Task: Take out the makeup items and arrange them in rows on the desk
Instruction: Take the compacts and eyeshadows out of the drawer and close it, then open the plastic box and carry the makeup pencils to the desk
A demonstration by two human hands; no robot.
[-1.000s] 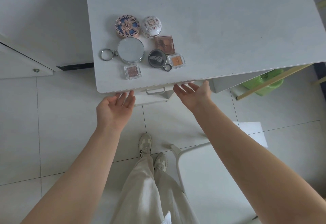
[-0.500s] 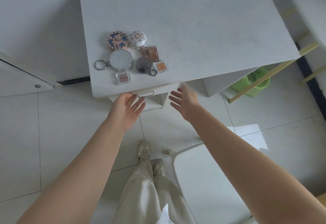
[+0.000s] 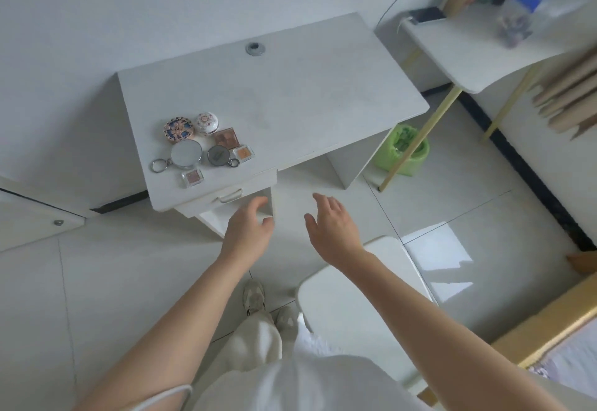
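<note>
Hands hang open and empty in front of a white worktop (image 3: 290, 93), touching nothing. The left hand (image 3: 250, 231) is loosely cupped, fingers curled toward the closed drawer (image 3: 226, 197) under the worktop's front edge, just below its metal pull. The right hand (image 3: 332, 228) is spread wider, palm turned inward, beside the drawer's right side and over pale floor tiles.

Seven makeup items sit clustered on the worktop directly above the drawer, near the left front corner. Farthest from the drawer, an ornate round compact (image 3: 178, 129) with blue and copper relief stands beside a domed white compact (image 3: 207, 123) with a fine floral print. Closer to it lie a flat round mirror (image 3: 186, 154) with a keyring, a dark round case (image 3: 217, 155) with its own small ring, and a square brown palette (image 3: 227, 138). A clear square pot of orange shadow (image 3: 243, 153) lies right of the dark case; a clear square pot of pink shadow (image 3: 193, 177) sits nearest the drawer. The worktop is matte and faintly grained, with a round metal grommet (image 3: 255, 49) at its far edge.
</note>
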